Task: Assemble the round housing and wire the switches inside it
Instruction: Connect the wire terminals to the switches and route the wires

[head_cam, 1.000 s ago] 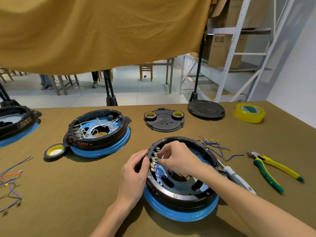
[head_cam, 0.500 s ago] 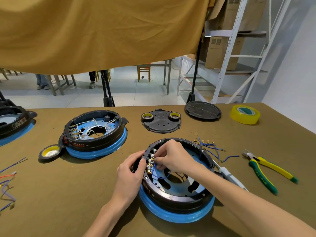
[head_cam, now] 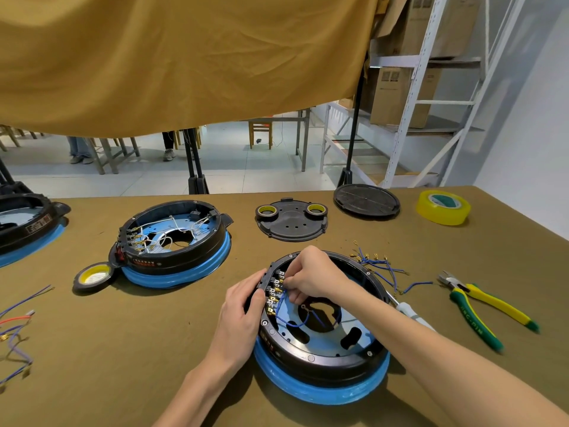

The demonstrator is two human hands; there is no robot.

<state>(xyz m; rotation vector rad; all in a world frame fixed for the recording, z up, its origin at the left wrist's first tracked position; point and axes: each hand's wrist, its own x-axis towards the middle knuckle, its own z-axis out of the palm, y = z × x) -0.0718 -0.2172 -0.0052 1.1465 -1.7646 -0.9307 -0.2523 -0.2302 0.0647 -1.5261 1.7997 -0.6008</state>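
Fingers (head_cam: 289, 285) of the right hand (head_cam: 311, 274) are curled together, pinching the end of a blue wire (head_cam: 289, 322) at the row of switches (head_cam: 274, 292) set in the left wall of the round housing (head_cam: 320, 355). Left hand (head_cam: 243, 306) grips the outside of that same wall, its fingertips curled over the rim just beside the switches. From the pinch the wire loops down across the housing's blue floor.

With the housing as landmark, it sits on the table (head_cam: 129, 349) on a blue ring, near the front edge. Just right of it, partly hidden by the right forearm, lies a white-handled tool (head_cam: 412, 317). Behind and to the right lie loose blue wires (head_cam: 381, 266) with brass ends, and farther right yellow-green pliers (head_cam: 480, 306). Behind and left stands a second housing (head_cam: 172, 241), already wired in white, with a tape roll (head_cam: 92, 277) touching its near left side. Straight behind lies a black cover plate (head_cam: 292, 223) carrying two small tape rolls.
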